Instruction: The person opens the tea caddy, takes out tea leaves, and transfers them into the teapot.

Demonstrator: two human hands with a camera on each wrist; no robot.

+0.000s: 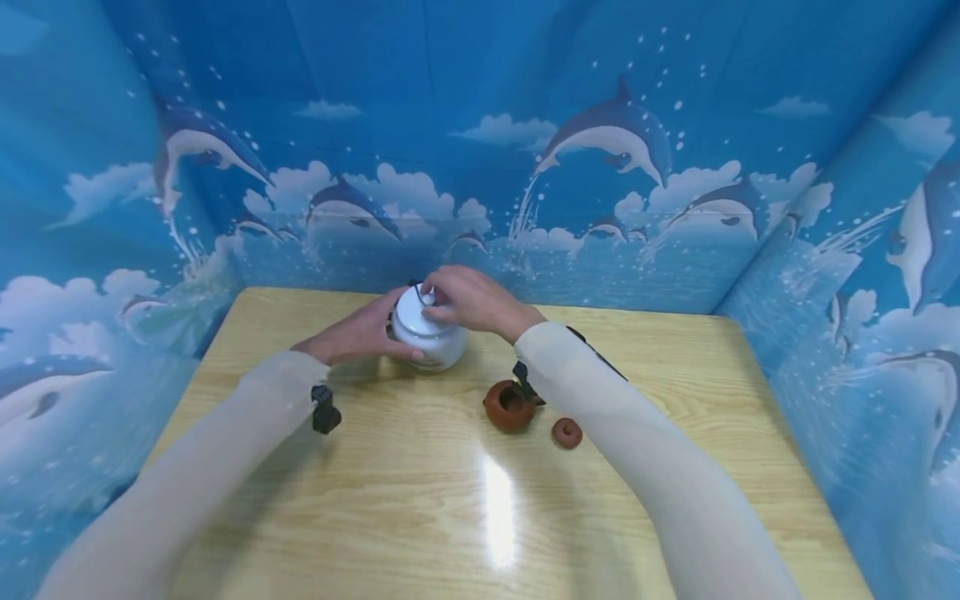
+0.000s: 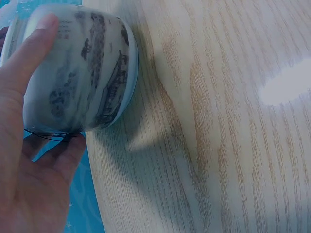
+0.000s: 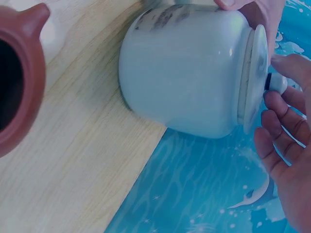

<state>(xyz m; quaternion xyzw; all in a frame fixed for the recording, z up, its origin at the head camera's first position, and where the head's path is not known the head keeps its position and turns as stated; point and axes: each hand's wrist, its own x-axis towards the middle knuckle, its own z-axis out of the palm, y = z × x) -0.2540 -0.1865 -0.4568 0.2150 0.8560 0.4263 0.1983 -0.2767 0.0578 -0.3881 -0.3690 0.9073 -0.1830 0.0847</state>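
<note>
A white lidded porcelain jar (image 1: 444, 353) stands near the table's back edge, with dark painted scenery on its wall (image 2: 97, 63). My left hand (image 1: 362, 332) grips the jar from the left, thumb along the near wall and fingers round the far side. Over the top, my right hand (image 1: 474, 298) pinches the knob (image 3: 278, 83) of the jar's lid (image 3: 255, 85) between thumb and index finger, its other fingers curled loosely beside the rim. The lid sits at the jar's mouth, a narrow band showing beneath its edge.
An uncovered reddish-brown clay teapot (image 1: 498, 407) stands right of the jar, partly under the right wrist. Its small round lid (image 1: 567, 433) lies nearby on the wooden table (image 1: 390, 500). A dolphin-printed blue curtain (image 1: 450, 100) surrounds the table's back and sides.
</note>
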